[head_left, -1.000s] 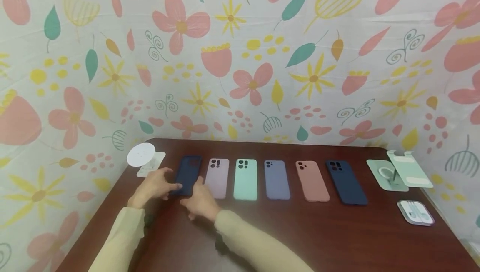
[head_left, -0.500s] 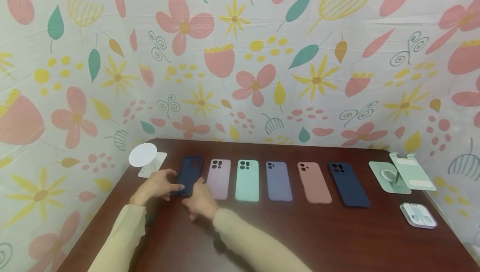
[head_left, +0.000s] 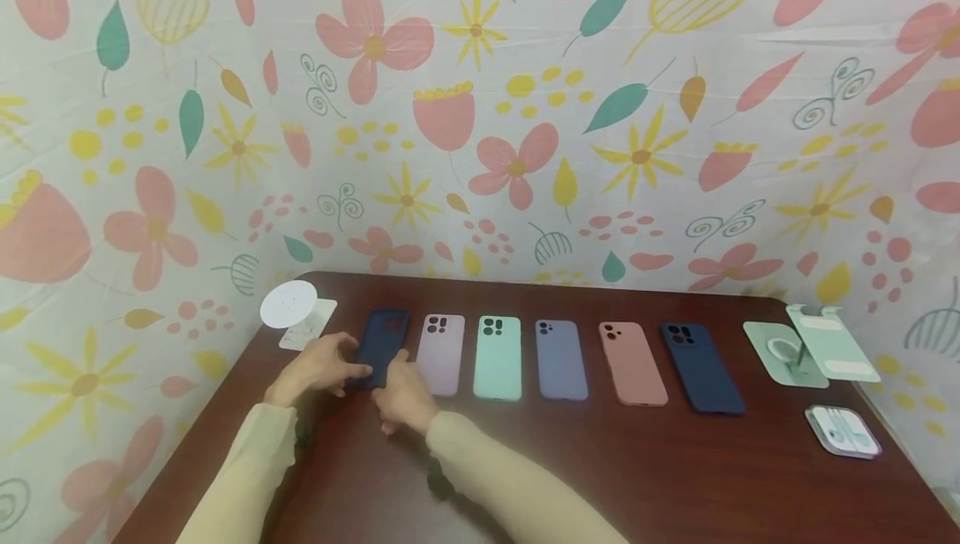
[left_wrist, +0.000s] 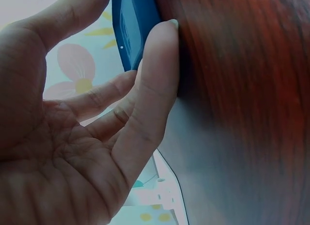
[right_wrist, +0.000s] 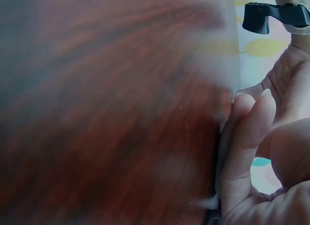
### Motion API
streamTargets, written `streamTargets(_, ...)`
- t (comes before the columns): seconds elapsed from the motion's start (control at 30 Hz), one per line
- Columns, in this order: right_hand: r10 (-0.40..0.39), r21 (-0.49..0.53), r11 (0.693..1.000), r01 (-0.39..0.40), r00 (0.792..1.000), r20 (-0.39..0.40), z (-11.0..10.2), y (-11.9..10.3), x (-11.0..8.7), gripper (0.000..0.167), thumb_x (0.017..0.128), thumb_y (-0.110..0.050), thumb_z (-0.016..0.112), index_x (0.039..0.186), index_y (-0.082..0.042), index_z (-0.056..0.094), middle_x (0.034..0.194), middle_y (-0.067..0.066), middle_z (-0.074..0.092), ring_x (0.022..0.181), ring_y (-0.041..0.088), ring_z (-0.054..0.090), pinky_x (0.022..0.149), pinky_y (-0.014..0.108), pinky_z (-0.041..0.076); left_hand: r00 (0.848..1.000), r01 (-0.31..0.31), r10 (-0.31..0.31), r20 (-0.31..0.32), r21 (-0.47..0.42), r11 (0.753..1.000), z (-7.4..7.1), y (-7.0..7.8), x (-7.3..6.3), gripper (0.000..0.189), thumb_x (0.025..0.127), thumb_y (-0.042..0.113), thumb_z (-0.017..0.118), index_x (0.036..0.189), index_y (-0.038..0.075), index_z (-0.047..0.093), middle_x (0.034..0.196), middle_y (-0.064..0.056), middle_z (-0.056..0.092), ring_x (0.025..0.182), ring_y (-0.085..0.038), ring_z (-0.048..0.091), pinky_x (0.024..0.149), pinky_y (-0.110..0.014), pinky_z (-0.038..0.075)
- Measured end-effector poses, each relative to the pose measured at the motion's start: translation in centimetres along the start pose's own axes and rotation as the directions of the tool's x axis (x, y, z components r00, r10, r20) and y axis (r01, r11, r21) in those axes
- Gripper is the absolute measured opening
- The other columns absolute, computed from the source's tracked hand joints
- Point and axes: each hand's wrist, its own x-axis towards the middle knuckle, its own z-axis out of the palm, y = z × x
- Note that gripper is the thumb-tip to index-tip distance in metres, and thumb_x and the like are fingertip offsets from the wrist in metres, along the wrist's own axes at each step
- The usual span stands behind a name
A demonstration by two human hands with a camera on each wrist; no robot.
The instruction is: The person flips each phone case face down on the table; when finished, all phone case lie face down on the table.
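Observation:
A dark blue phone case point(head_left: 382, 337) lies at the left end of a row on the brown table point(head_left: 600, 477). My left hand point(head_left: 317, 369) holds its lower left side, thumb near the bottom edge. In the left wrist view the blue case point(left_wrist: 130, 28) shows between thumb and fingers. At the lower right corner, my right hand point(head_left: 408, 394) grips the same case with thumb and bent fingers. The right wrist view shows curled right fingers point(right_wrist: 242, 147) close to the tabletop; their contact with the case is hidden there.
Lilac point(head_left: 441, 356), mint point(head_left: 498, 361), blue-violet point(head_left: 562, 365), pink point(head_left: 633, 369) and another dark blue case point(head_left: 705, 373) continue the row. A white round-topped stand point(head_left: 288, 304) stands left; a green folding stand point(head_left: 828, 348) and boxed earphones point(head_left: 843, 431) are right. A floral cloth point(head_left: 517, 219) hangs behind.
The head view has shifted slightly, so the whole scene sits a little further right in it. Both hands stay at the dark blue phone case with hardly any visible movement.

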Motion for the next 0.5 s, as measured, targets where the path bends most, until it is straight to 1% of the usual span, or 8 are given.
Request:
streamTargets(0.07,0.006,0.016,1.0,-0.006,1.0,-0.002,-0.05,-0.01,-0.02,0.089,0.099,-0.004,0.076,0.165,0.016,0.02,0.092,0.029,0.072,0.041,0.019,0.068,0.041,0.026,0.055,1.0,0.001,-0.001,0.01,-0.011,1.0,-0.01,0.03,0.03,0.07,0.095,0.023,0.084,0.148,-0.01,0.052,0.082,-0.013,0.069,0.06,-0.017,0.072,0.062,-0.034,0.066)
streamTargets(0.1,0.009,0.022,1.0,-0.009,1.0,-0.001,-0.07,0.0,-0.02,0.089,0.099,-0.003,0.075,0.165,0.016,0.019,0.086,0.026,0.071,0.042,0.019,0.069,0.041,0.026,0.055,1.0,0.002,-0.002,0.015,-0.014,1.0,-0.01,0.03,0.03,0.07,0.095,0.023,0.084,0.148,-0.01,0.052,0.083,-0.013,0.07,0.061,-0.017,0.073,0.063,-0.034,0.067)
streamTargets(0.17,0.009,0.035,0.999,-0.009,1.0,0.0,-0.12,-0.03,-0.07,0.089,0.099,-0.003,0.074,0.166,0.015,0.018,0.087,0.026,0.07,0.042,0.02,0.069,0.041,0.026,0.056,1.0,0.002,-0.002,0.02,-0.015,1.0,-0.03,0.05,0.0,0.07,0.095,0.024,0.084,0.147,-0.01,0.052,0.085,-0.013,0.07,0.062,-0.017,0.073,0.063,-0.035,0.067)
streamTargets(0.33,-0.001,0.043,0.999,0.0,1.0,0.019,-0.26,-0.02,-0.28,0.092,0.101,-0.006,0.074,0.167,0.014,0.013,0.079,0.022,0.072,0.042,0.019,0.069,0.043,0.026,0.056,1.0,-0.001,0.001,0.016,0.001,1.0,0.06,0.12,-0.09,0.071,0.096,0.035,0.084,0.143,-0.009,0.053,0.089,-0.015,0.071,0.062,-0.018,0.073,0.064,-0.034,0.066)
streamTargets(0.4,-0.008,0.052,0.999,0.007,1.0,0.021,-0.3,0.01,-0.37,0.092,0.102,-0.006,0.073,0.168,0.013,0.012,0.079,0.023,0.072,0.041,0.019,0.068,0.043,0.027,0.056,1.0,0.001,-0.001,0.009,0.002,1.0,0.15,0.2,-0.14,0.072,0.096,0.041,0.084,0.139,-0.008,0.055,0.092,-0.017,0.071,0.062,-0.018,0.073,0.063,-0.034,0.066)
streamTargets(0.5,-0.019,0.076,0.997,0.018,1.0,0.022,-0.36,0.05,-0.52,0.091,0.102,-0.006,0.072,0.168,0.012,0.011,0.088,0.029,0.072,0.04,0.019,0.067,0.043,0.028,0.056,1.0,0.01,-0.01,-0.005,-0.009,1.0,0.35,0.33,-0.21,0.074,0.095,0.049,0.083,0.134,-0.008,0.056,0.098,-0.019,0.07,0.062,-0.019,0.072,0.062,-0.034,0.066)
